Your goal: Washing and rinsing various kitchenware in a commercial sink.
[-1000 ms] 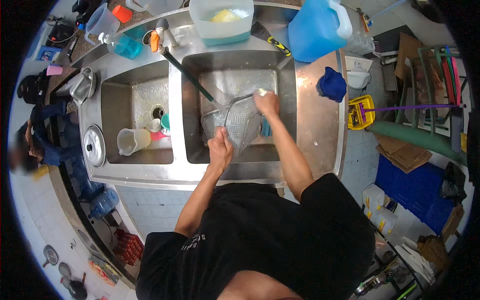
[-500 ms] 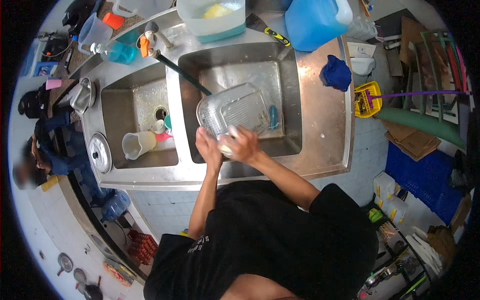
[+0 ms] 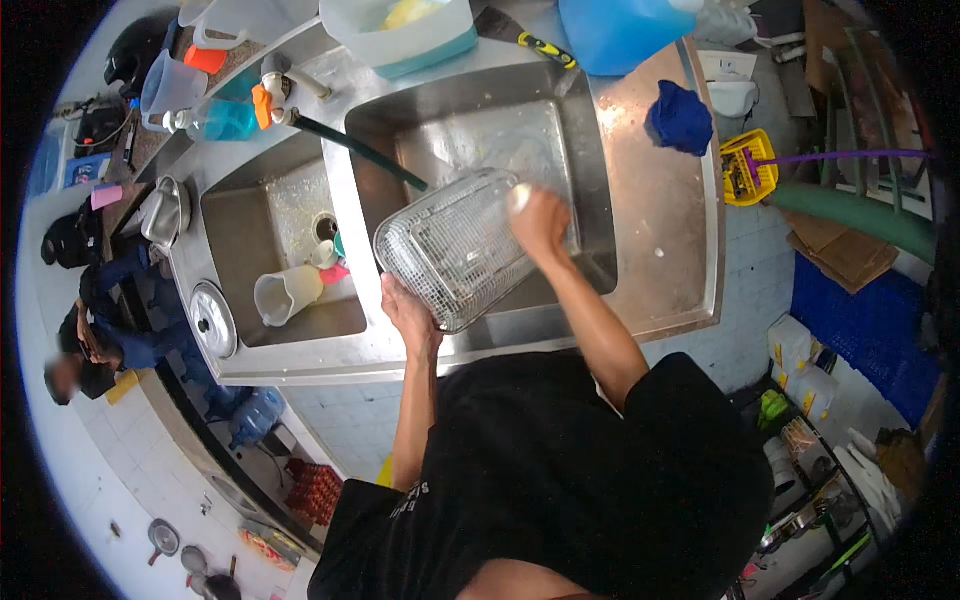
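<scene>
A rectangular wire mesh basket [image 3: 450, 255] is held tilted over the right basin of the steel sink [image 3: 612, 230]. My left hand [image 3: 408, 315] is closed on its near left edge. My right hand [image 3: 542, 222] is at the basket's right side, fingers curled round a small pale thing [image 3: 519, 198] whose kind I cannot make out; it is slightly blurred. A dark green hose [image 3: 360, 152] runs from the tap [image 3: 275, 90] and ends just beyond the basket's far edge.
In the left basin lie a translucent jug [image 3: 288, 296] and small cups near the drain. A pot lid [image 3: 212, 320] rests at the left rim. Behind stand a tub of bluish liquid [image 3: 400, 40], a scraper [image 3: 545, 48] and a blue jerrycan [image 3: 625, 35]. A blue cloth [image 3: 680, 118] lies right.
My right hand has moved right and away from me, from the basket's near edge to its right side. The basket has come nearer and turned, showing more mesh. The view has shifted slightly.
</scene>
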`<state>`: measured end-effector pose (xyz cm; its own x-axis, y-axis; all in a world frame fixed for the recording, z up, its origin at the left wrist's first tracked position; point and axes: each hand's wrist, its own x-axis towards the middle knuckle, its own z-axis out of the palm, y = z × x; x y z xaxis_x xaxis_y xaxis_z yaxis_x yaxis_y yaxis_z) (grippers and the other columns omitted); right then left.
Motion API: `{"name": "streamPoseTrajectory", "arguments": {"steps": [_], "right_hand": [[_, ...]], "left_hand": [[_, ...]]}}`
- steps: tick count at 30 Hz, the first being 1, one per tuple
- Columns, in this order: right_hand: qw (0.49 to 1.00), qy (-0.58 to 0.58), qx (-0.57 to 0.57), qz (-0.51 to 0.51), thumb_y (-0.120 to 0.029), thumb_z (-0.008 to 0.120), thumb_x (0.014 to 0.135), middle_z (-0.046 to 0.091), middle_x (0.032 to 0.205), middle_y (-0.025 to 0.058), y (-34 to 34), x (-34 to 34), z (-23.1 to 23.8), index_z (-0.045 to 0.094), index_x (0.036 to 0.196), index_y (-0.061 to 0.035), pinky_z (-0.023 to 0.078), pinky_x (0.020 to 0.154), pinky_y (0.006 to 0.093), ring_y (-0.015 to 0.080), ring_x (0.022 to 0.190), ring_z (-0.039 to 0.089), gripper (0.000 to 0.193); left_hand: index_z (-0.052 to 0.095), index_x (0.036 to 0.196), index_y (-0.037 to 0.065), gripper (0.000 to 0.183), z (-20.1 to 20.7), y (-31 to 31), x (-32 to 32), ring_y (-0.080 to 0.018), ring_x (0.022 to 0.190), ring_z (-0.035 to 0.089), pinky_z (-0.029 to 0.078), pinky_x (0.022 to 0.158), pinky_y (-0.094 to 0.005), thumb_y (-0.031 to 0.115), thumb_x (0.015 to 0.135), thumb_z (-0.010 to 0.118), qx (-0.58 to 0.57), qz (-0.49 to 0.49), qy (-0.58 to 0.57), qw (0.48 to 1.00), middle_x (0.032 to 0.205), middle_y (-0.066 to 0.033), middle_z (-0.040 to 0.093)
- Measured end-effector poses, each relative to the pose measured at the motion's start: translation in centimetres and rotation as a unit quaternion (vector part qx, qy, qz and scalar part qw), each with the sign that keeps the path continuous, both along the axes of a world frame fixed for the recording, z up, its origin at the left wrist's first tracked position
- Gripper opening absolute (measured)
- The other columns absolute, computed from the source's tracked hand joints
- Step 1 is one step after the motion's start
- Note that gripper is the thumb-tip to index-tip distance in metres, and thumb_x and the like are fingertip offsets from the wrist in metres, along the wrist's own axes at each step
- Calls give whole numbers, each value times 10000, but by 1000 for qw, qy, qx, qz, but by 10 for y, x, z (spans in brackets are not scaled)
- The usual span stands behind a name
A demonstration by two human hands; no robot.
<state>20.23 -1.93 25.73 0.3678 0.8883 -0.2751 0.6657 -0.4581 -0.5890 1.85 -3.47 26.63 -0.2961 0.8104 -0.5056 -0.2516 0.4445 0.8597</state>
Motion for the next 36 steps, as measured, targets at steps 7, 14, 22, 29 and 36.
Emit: {"name": "streamPoseTrajectory", "arguments": {"steps": [7,14,22,29,36], "right_hand": [[998,2,-34,-49,-400,620,811,629,752,175,-17,20,-15,632,815,-56,484,635,460,351,714,629,344],[964,79,231,-101,-475,569,859,629,740,150,25,88,6,628,836,-43,474,677,422,317,723,627,437],[861,405,34,306,-350,567,896,620,935,110,48,28,68,601,975,-12,463,748,323,192,862,591,349],[671,704,-82,216,-285,595,890,566,1015,65,40,44,45,565,999,-4,410,873,299,138,1007,506,303],[631,723,23,280,-205,756,751,559,763,83,57,52,73,456,695,-88,459,744,313,206,799,584,326]], "left_hand": [[515,876,36,345,-8,1,-6,-97,683,528,453,630,-261,310,1006,351,-8,-10,-46,999,794,-20,585],[479,727,13,293,33,9,10,-380,487,486,375,483,-411,199,953,464,187,-445,324,814,583,-233,431],[516,642,13,289,90,38,8,-353,415,497,386,427,-393,140,898,560,260,-465,355,768,498,-188,464],[466,552,5,369,95,39,-11,-242,359,371,308,393,-339,134,869,602,263,-475,303,783,453,-138,386],[448,556,6,360,98,46,-20,-150,372,340,281,388,-309,113,867,595,311,-414,321,793,454,-104,349]]}}
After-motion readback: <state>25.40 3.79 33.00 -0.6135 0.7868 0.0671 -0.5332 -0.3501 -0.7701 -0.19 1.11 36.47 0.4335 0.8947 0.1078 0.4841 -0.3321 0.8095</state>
